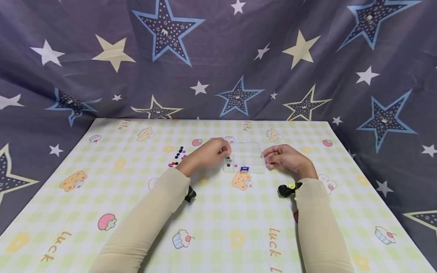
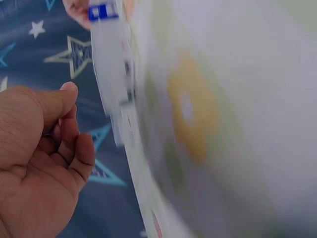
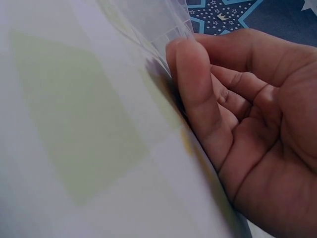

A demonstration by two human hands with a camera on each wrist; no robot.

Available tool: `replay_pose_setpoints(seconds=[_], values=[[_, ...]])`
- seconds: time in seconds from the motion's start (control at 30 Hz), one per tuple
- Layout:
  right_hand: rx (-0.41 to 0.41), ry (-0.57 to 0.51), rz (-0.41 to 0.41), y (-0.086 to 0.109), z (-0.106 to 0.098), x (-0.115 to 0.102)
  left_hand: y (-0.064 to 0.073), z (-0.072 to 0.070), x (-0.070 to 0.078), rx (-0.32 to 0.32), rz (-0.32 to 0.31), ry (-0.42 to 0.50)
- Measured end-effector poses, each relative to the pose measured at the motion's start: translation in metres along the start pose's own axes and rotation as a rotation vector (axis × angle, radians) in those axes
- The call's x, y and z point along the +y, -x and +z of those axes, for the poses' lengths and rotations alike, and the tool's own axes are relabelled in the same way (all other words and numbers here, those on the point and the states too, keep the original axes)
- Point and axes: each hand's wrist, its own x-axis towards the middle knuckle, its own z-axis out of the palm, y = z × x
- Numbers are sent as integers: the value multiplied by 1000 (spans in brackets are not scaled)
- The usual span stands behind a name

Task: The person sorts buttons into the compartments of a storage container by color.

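A clear plastic compartment box [image 1: 258, 169] lies on the table with its clear lid [image 1: 250, 148] raised behind it. In its left compartments are a dark bead [image 1: 228, 165], a green bead [image 1: 228, 157] and a purple bead [image 1: 236, 165]; a blue label [image 1: 244, 169] marks the front. At the box's left side, my left hand [image 1: 214, 149] has its thumb and fingertips drawn together in the left wrist view; I cannot tell whether something tiny sits between them. My right hand [image 1: 285, 156] pinches the box's right edge between thumb and finger.
Several loose small beads [image 1: 177, 156], black, blue, purple and red, lie left of the box, beside my left forearm. Patterned cloth [image 1: 211, 235] covers the table. A dark star-print curtain [image 1: 218, 57] hangs behind it. Black wrist devices [image 1: 288, 189] sit under both sleeves.
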Motion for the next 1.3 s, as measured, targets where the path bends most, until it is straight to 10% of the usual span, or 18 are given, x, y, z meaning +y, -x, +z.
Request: replay_pose_setpoints(seconds=[0.63,1.3], values=[[4,30,6,0,0,1,67,-60,-87,41,-214,-55],[16,-13,9,3,3,-2,65,-57,-104,1,-280,-64]])
